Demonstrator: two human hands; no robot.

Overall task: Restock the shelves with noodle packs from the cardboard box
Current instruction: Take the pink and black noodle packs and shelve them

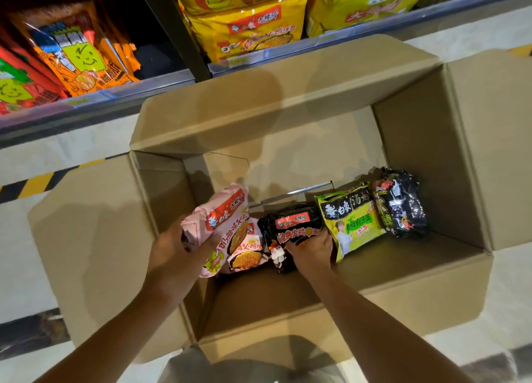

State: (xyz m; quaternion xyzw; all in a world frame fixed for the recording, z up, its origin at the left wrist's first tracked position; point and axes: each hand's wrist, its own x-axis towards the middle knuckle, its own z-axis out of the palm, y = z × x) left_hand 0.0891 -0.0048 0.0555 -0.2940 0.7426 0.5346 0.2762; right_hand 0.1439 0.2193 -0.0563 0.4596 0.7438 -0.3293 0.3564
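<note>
Box holds noodle packs; left hand grips pink pack, right hand black pack.

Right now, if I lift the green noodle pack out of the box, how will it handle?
The green noodle pack looks light, so one hand should do. Its shiny wrapper may slip and crinkle. It leans on the black pack, which might shift.
</note>
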